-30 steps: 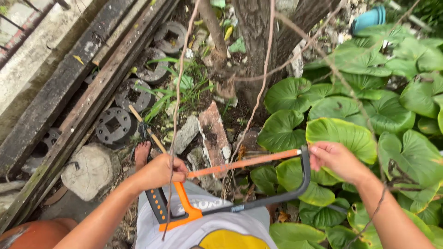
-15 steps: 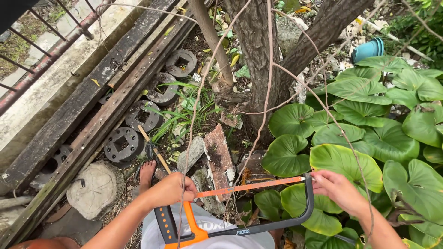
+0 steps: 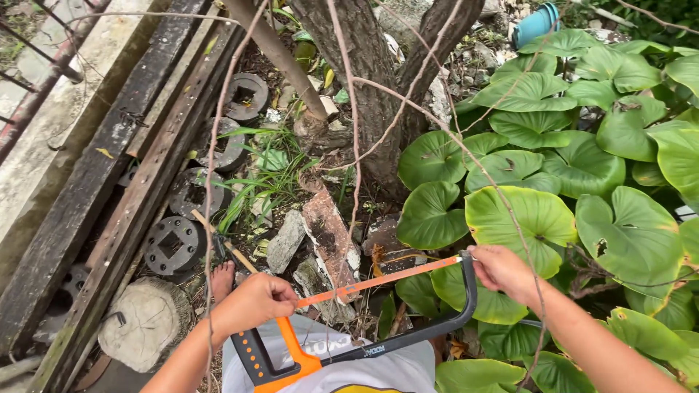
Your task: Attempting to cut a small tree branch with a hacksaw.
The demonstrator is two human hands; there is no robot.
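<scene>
Orange-bladed black hacksaw, left fingers wrapping handle, right fingers pinching its tip

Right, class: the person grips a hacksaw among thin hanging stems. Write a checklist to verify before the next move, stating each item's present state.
1. Left hand closed around the hacksaw at its handle end: ok.
2. Right hand holds the frame's far end: ok.
3. Orange blade straight in the frame: ok.
4. Blade touching the thin stem: cannot tell.
5. Bare foot clear of the blade: ok, it lies to the left.
</scene>
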